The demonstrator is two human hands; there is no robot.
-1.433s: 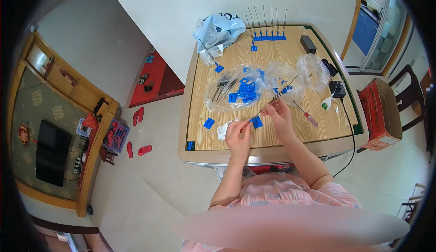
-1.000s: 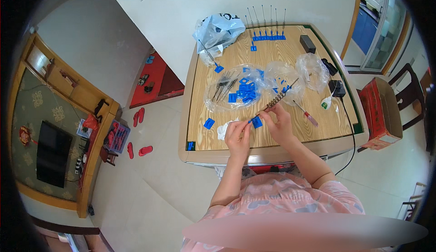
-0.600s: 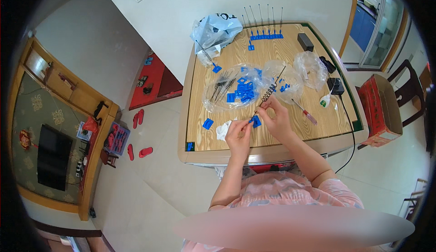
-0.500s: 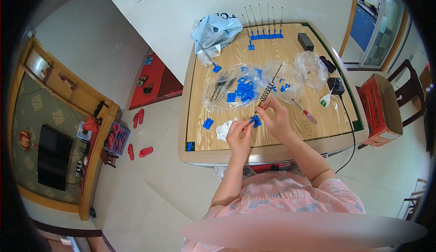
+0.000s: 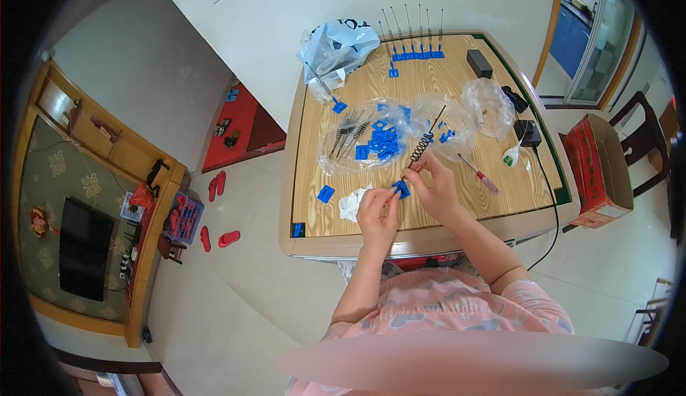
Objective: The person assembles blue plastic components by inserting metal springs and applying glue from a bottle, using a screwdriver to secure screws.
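My right hand (image 5: 433, 187) pinches the lower end of a black coiled antenna-like rod (image 5: 421, 146), which leans up and to the right. My left hand (image 5: 379, 209) is closed, thumb and forefinger together, at a small blue base (image 5: 402, 189) where the rod's lower end meets it. Whether the rod sits inside the base is hidden by my fingers. A crumpled white tissue (image 5: 351, 204) lies by my left hand, with a loose blue base (image 5: 325, 194) farther left. Beyond my hands, an open clear bag (image 5: 332, 160) holds several blue bases (image 5: 384, 142) and black coiled rods (image 5: 350, 135).
Several finished-looking rods on blue bases (image 5: 418, 56) stand in a row at the table's far edge. A light blue bag (image 5: 339, 46) is at the far left. On the right are a screwdriver (image 5: 487, 183), clear bags (image 5: 489, 110), a black box (image 5: 479, 64) and a corded black adapter (image 5: 529, 133).
The view has shifted very slightly. Both hands keep nearly the same grip and place, and the coiled rod's top has moved only a little to the right.
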